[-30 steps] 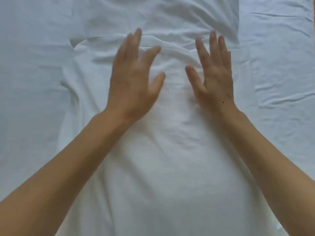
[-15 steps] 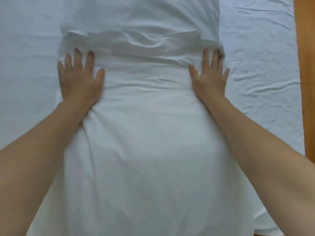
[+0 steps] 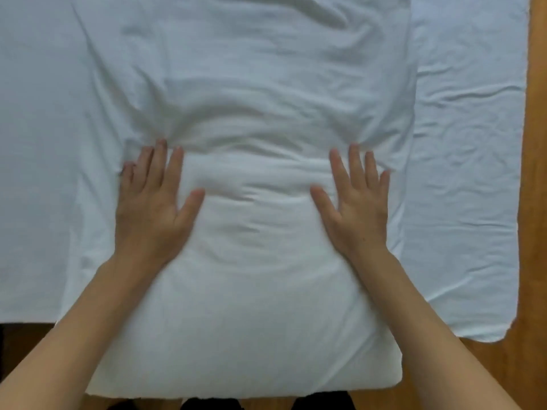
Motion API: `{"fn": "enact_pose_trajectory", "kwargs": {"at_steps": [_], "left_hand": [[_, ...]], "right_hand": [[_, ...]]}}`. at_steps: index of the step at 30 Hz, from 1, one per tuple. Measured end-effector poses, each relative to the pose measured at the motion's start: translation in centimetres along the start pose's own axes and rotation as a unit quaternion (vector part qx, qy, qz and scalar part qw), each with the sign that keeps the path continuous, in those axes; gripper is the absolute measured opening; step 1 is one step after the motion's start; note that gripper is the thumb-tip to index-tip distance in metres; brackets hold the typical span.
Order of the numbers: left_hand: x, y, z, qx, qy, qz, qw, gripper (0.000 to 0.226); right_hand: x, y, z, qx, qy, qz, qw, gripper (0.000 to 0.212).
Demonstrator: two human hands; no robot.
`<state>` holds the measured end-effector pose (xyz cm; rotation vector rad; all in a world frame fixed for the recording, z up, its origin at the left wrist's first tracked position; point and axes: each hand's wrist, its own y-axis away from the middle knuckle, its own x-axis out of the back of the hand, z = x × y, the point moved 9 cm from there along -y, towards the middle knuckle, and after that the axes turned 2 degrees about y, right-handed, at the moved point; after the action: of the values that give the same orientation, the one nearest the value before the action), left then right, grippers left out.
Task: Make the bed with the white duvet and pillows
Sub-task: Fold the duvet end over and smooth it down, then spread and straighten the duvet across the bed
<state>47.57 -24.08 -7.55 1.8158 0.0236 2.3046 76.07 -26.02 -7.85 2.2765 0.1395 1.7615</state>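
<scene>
A folded white duvet (image 3: 254, 306) lies lengthwise down the middle of the bed, its near end overhanging the bed's front edge. My left hand (image 3: 154, 208) presses flat on its left side with fingers straight and spread. My right hand (image 3: 358, 208) presses flat on its right side the same way. Bunched creases (image 3: 251, 137) run across the duvet just beyond my fingertips. No pillow can be told apart from the white fabric.
A wrinkled white sheet (image 3: 461, 173) covers the bed on both sides of the duvet. A wooden floor (image 3: 535, 202) shows along the right edge and beyond the sheet's rounded near corner (image 3: 488, 335). Dark space (image 3: 23, 344) lies below the bed's front left edge.
Both hands slid from the middle outward to the duvet's sides, then toward me along it. The view pulled back, showing the duvet's near end, the bed's front edge and more floor.
</scene>
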Motion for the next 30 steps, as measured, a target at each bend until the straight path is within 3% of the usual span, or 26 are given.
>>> {"fn": "enact_pose_trajectory", "kwargs": {"at_steps": [4,7,11,16,22,24,25,28,30], "left_hand": [[-1.3,-1.4,-3.9,0.096,-0.003,-0.004,0.995,0.067],[-0.5,0.3,-4.0,0.167,0.029,-0.023,0.985,0.059],[0.5,6.1,-1.6,0.217,0.06,-0.079,0.971,0.06],[1.1,16.6,2.7,0.249,0.085,-0.189,0.946,0.063],[3.0,27.3,7.3,0.195,0.1,-0.316,0.923,0.067],[4.2,30.4,8.6,0.167,0.1,-0.333,0.923,0.065],[5.1,31.7,9.5,0.157,0.105,-0.328,0.926,0.065],[8.0,34.9,12.7,0.102,0.13,-0.295,0.941,0.063],[9.4,36.9,14.8,0.062,0.133,-0.283,0.948,0.06]], "right_hand": [[-1.0,-3.8,1.0,-0.077,0.025,-0.011,0.997,0.06],[-0.2,-3.3,1.2,-0.082,0.016,-0.016,0.996,0.057],[1.0,1.5,0.6,-0.052,-0.01,-0.043,0.998,0.057],[1.2,11.4,0.4,-0.035,-0.013,-0.155,0.987,0.06],[2.4,27.8,0.3,-0.03,-0.039,-0.241,0.969,0.068],[3.4,32.6,0.9,-0.065,-0.069,-0.242,0.966,0.103],[4.0,34.7,1.5,-0.089,-0.088,-0.236,0.964,0.111],[6.7,39.5,2.2,-0.136,-0.145,-0.197,0.96,0.067],[8.2,42.3,2.4,-0.15,-0.162,-0.178,0.959,0.058]]}}
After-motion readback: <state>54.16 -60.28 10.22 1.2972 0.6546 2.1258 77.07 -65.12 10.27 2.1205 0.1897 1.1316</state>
